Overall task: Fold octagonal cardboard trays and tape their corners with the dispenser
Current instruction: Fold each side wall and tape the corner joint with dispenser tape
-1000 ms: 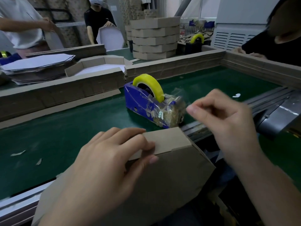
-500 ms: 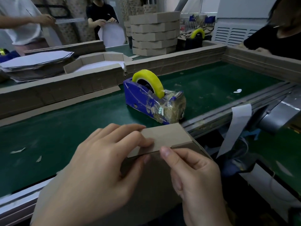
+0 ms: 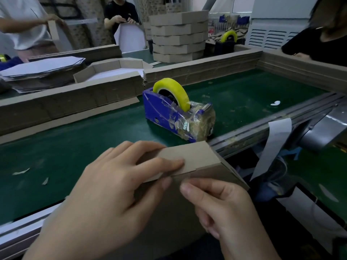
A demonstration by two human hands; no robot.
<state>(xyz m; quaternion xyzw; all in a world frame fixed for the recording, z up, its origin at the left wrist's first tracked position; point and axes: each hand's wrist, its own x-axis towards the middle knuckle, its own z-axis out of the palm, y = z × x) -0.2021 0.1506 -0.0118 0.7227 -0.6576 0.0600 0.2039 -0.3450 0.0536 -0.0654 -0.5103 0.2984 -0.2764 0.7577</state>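
Since a second ago my right hand (image 3: 225, 209) has come down from beside the tape dispenser (image 3: 169, 117) to the corner of the cardboard tray (image 3: 199, 156). The tray is off the belt, tilted up over the near rail (image 3: 253, 132) just in front of the dispenser, with its brown underside facing me.

My left hand (image 3: 112, 194) clamps the folded corner, with fingers laid along the side wall and thumb on the base panel, pinching the two together. The right thumb presses on the seam right beside the left thumb. Its other fingers are curled under, and I cannot tell whether they hold anything. Any clear tape there is too faint to make out.

I judge the tray light and fairly stiff across its panels but springy at the creases, so the wall would flop open if the pinch lets go. The best hold is right at the corner across the fold line. Squeezing mid-panel could dent the board.

Further out, the yellow tape roll (image 3: 172, 91) sits in the dispenser on the green belt (image 3: 75, 147). Beyond the cardboard barrier (image 3: 75, 98) are flat blanks (image 3: 41, 68), an open folded tray (image 3: 112, 70) and a stack of finished trays (image 3: 178, 34), with other people working there.
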